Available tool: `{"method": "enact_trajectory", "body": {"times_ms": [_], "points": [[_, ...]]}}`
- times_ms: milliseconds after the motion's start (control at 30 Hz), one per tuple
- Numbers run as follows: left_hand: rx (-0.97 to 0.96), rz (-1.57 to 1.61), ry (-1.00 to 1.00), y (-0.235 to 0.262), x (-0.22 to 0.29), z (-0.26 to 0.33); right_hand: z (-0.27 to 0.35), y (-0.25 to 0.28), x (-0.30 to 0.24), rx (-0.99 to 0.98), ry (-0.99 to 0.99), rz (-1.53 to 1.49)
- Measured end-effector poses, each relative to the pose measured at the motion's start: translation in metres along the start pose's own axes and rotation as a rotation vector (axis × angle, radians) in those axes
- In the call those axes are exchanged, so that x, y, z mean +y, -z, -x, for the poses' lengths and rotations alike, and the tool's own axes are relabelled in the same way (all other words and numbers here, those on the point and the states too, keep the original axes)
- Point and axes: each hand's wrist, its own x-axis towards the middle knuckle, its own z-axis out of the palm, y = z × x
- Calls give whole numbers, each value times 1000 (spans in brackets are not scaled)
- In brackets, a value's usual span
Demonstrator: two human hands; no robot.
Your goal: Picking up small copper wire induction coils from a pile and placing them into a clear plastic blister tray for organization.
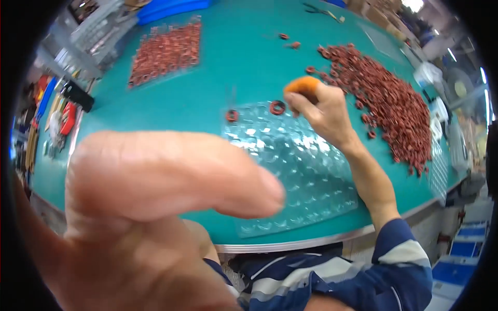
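One green surface [171, 111] carries a clear blister tray [306, 194] and, rightward, a heap of red toroidal coils [386, 98]. I cannot tell whether left hand [142, 207] or right hand [329, 111] grips anything; a brushing knuckle could dislodge two loose coils [278, 112] at the tray's far edge.

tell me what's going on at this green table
A person works at a green table. Their right hand, wearing what looks like an orange finger cover, is over the far right part of a clear moulded sheet; whether it holds anything is unclear. Two reddish rings are at the sheet's far edge. The left hand is blurred, close to the camera. A heap of reddish parts lies to the right.
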Motion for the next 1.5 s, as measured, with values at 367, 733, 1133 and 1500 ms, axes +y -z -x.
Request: {"method": "enact_trajectory", "body": {"times_ms": [367,733,1133,1500], "points": [[208,-142,-218,-30,-19,-32,-5,-18,-11,-79,-6,165],[373,-383,-273,28,48,109,-31,-67,30,-241,38,93],[301,-465,-111,15,82,101,-57,-100,53,-431,197,123],[207,-168,-178,-35,14,-42,-75,-57,59,-186,261,307]]}}
